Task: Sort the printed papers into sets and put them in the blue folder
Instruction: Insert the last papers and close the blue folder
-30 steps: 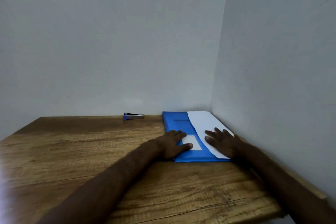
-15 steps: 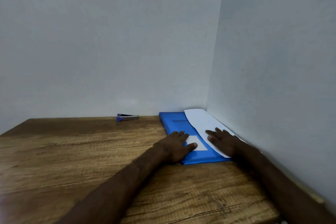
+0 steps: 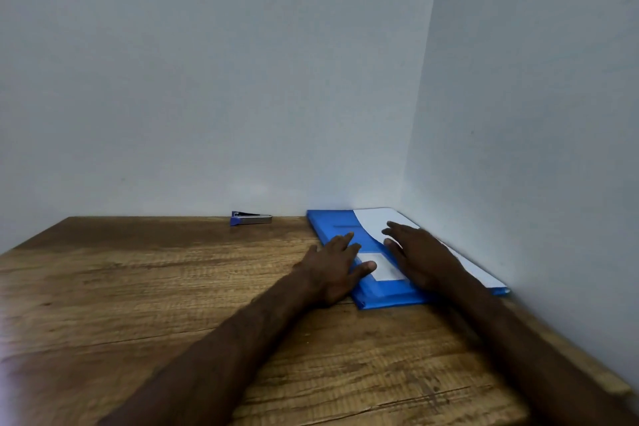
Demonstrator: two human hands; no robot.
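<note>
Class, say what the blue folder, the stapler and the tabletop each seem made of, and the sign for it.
Blue folder: probably plastic, smooth with a faint sheen. Stapler: bright metal body, glinting; blue end, likely plastic. Tabletop: wood or wood-look laminate, brown grain streaks and matte finish; which one, unclear.

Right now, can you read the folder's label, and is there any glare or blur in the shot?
Head view: the label on the folder is a soft white patch, nothing legible; same view, a pale flare washes the table at its lower left edge; head view again, the near forearms are blurred, and the light is soft and even.
</note>
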